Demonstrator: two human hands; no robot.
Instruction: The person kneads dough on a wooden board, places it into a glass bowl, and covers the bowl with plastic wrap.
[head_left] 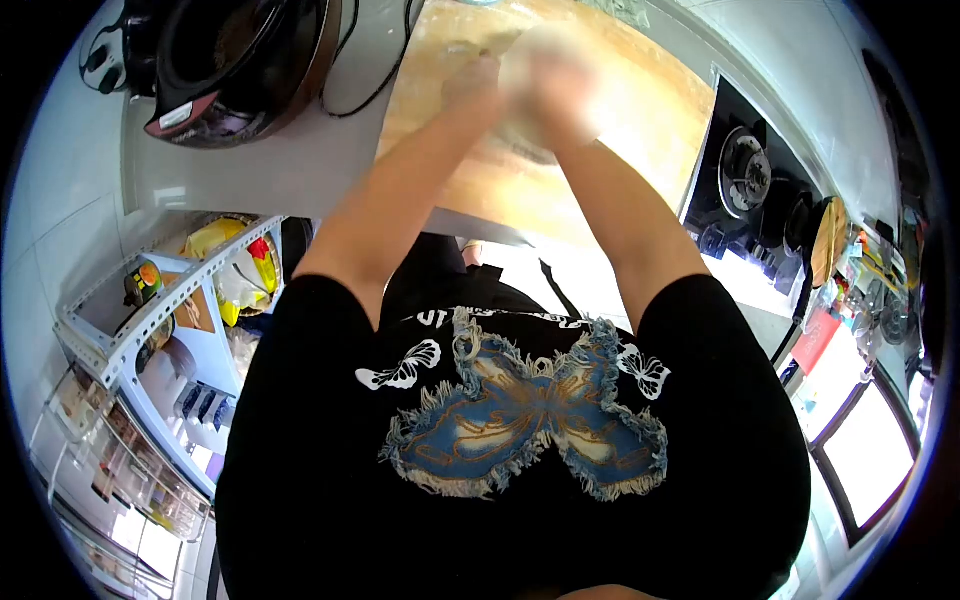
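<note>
Head view, looking steeply down over the wearer's own chest; fisheye distortion strong at the edges

At 10 o'clock, far corner of the white counter [290,160]: a dark, round cooker [235,60] with open bowl, black cord [370,70] trailing toward 12 o'clock. Probably parked at the back edge to keep the work area free

At 8 o'clock, below counter level: metal shelf rack [130,330] holding packets and jars, contents too small to name

Centre, 12 o'clock: wooden board [640,110] lying flat on the counter. Both arms extend over it. Left hand [470,85] and right hand [565,95] meet above the board, pressed close together around a pale lump, apparently dough [530,60]. Motion blur covers the fingers; cannot tell whether they are curled, flat or pinching. Arms nearly straight, so body weight likely bears down through the palms; judgement only. The dough sits between the hands, over the far half of the board

Below centre: black shirt with frayed denim butterfly patch [520,410]

At 2 to 3 o'clock: black gas hob [760,190] with 2 burners, just beside the board's right edge. Further right, bottles and utensils, blurred
</note>
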